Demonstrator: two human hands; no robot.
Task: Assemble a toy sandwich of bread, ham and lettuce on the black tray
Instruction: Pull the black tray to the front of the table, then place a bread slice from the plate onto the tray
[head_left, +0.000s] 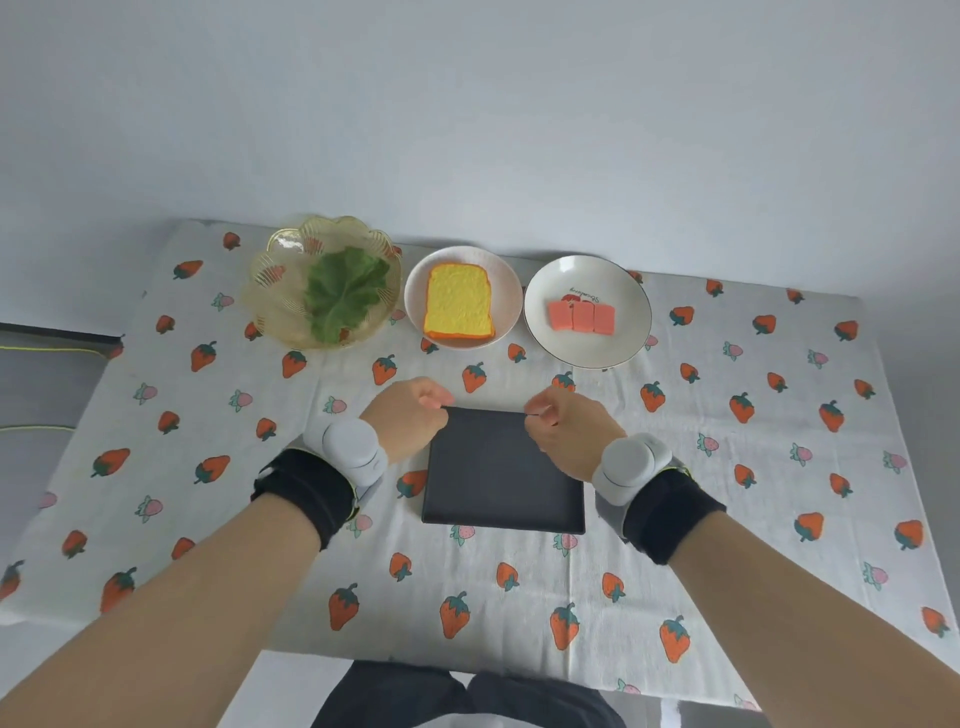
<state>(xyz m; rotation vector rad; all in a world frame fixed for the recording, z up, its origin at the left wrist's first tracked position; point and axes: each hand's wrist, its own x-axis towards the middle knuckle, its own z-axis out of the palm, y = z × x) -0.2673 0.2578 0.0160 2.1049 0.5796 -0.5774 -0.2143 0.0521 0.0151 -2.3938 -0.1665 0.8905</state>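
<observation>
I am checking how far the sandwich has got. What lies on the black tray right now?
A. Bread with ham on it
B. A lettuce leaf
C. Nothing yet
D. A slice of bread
C: the black tray is bare, while the bread, ham and lettuce each sit in their own dish at the back of the table.

A black tray (503, 475) lies bare on the strawberry-print cloth (727, 467). Both hands are curled at its far corners, the left hand (410, 418) and the right hand (569, 431). Beyond the tray sit lettuce (345, 293) in a glass bowl (275, 291), bread (460, 301) and ham (582, 317) on white plates.
</observation>
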